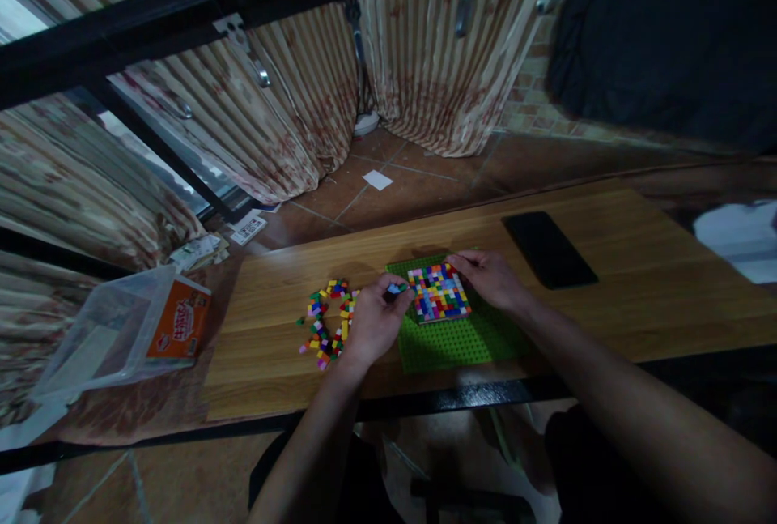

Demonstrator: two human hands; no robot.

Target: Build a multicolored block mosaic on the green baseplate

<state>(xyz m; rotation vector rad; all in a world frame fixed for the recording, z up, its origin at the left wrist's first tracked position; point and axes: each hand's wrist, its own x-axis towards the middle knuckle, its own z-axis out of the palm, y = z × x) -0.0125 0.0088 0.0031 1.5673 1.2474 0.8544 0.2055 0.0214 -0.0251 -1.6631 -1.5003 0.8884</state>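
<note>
A square block of multicoloured toy bricks [440, 294] sits on the green studded baseplate [461, 346] at the middle of the table. My left hand [377, 317] is closed at the block's left edge, with small blue and green toy bricks [397, 288] pinched at its fingertips. At the block's far right corner is my right hand [490, 274], its thumb and fingers drawn together; whatever is between them is too small to make out. Loose coloured bricks [316, 328] lie in a rough ring left of my left hand, which hides some of them.
A black phone-like slab [549, 249] lies on the wooden table [267, 382] to the right. Down at the left stands a clear plastic bin [115, 330] with an orange label. Striped curtains [303, 95] hang beyond the table, and a white paper [377, 180] lies on the tiled floor.
</note>
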